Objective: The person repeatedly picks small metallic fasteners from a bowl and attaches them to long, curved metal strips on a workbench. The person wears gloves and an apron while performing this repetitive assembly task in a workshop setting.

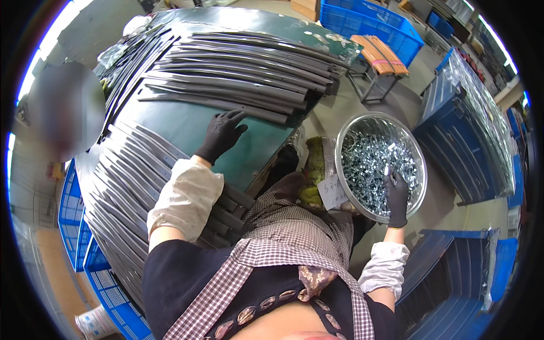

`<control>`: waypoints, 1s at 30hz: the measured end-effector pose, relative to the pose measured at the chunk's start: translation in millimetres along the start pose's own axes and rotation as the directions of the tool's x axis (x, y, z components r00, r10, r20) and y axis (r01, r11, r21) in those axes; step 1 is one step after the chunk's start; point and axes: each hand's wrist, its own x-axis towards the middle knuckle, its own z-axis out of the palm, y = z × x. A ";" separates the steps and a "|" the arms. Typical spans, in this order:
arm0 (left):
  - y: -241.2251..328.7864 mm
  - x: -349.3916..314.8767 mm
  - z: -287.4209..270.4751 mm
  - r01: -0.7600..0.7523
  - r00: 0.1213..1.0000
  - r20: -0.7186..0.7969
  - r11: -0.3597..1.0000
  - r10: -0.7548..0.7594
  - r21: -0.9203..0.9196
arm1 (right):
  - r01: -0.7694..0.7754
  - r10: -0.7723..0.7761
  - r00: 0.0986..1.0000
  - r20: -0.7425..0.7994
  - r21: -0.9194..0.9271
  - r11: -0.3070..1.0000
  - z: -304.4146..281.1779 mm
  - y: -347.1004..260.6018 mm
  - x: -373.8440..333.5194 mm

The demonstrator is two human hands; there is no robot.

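Checked apron (300, 241) nearest. Green table (184, 122) at left, dark strips (238, 88) laid across it. Steel bowl (377, 119) at right. Left hand (220, 136) (gloved black, like right) near strips, fingers loosely extended, grasping nothing. Right hand (396, 198) inside bowl, fingers curled at small shiny parts (365, 164); cannot tell if gripping any.

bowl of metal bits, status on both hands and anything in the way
Left hand open by dark strips. Right hand at small metal parts in bowl, grip unclear. White paper beside bowl, not blocking.
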 end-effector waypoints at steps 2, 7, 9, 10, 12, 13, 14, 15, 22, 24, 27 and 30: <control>-4.9 21.9 21.2 -0.040 0.999 -0.013 0.997 0.041 0.068 | -0.150 0.140 0.988 0.058 0.258 0.954 1.2 -19.2 -9.4; 2.4 41.2 38.0 -0.125 0.991 -0.037 0.990 0.127 0.061 | -0.278 0.250 0.959 0.132 0.611 0.742 -4.2 -50.7 -37.5; 7.1 35.9 33.4 -0.213 0.977 0.032 0.972 0.211 0.094 | -0.252 0.240 0.964 0.113 0.676 0.693 5.0 -60.8 -47.6; 12.1 30.4 32.1 -0.251 0.966 0.070 0.967 0.247 0.043 | -0.275 0.236 0.960 0.153 0.688 0.672 8.7 -70.7 -52.0; 24.9 18.7 32.6 -0.318 0.935 0.141 0.946 0.324 -0.066 | -0.321 0.241 0.947 0.215 0.690 0.648 21.5 -91.5 -60.1; 35.7 11.6 34.0 -0.321 0.934 0.133 0.941 0.333 -0.103 | -0.315 0.224 0.949 0.222 0.713 0.627 29.0 -114.6 -64.5; 49.3 4.5 32.4 -0.324 0.932 0.127 0.937 0.340 -0.134 | -0.349 0.147 0.936 0.320 0.778 0.523 40.5 -107.1 -66.7; 59.7 0.0 31.4 -0.328 0.929 0.123 0.930 0.350 -0.167 | -0.248 -0.024 0.951 0.309 0.807 0.535 51.1 -122.1 -67.7; 128.0 -23.1 -9.6 -0.335 0.903 0.124 0.855 0.411 -0.396 | 0.263 -0.382 0.920 0.094 0.575 0.775 102.1 -166.0 -104.9; 150.6 -37.4 -20.9 -0.189 0.868 0.260 0.765 0.423 -0.615 | 0.336 -0.434 0.889 0.149 0.432 0.837 101.8 -172.9 -114.6; 156.0 -51.2 -16.1 -0.182 0.867 0.269 0.769 0.420 -0.613 | 0.259 -0.388 0.889 0.242 0.432 0.864 98.6 -182.6 -122.7; 153.1 -52.0 -11.2 -0.423 0.837 0.119 0.769 0.534 -0.479 | -0.127 -0.202 0.877 0.437 0.616 0.778 93.7 -188.7 -124.8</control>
